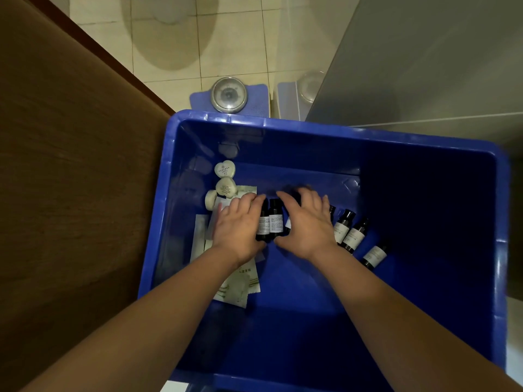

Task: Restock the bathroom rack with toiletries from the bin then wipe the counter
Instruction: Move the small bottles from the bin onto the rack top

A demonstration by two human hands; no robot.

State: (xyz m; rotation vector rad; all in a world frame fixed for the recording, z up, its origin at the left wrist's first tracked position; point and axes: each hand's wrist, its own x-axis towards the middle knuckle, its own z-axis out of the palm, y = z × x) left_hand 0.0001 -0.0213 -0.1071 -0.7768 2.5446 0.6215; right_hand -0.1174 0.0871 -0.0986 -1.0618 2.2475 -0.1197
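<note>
Left hand (239,226) and right hand (307,222) both cup half-curled around the bottles (270,222) between them, probably scooping several together.

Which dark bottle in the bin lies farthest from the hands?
The lone bottle nearest the right wall of the bin, lying by itself. The other bottles lie bunched under or just beside the left hand and right hand.

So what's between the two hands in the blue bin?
Two small dark bottles with white labels lie between left hand and right hand, head view.
</note>
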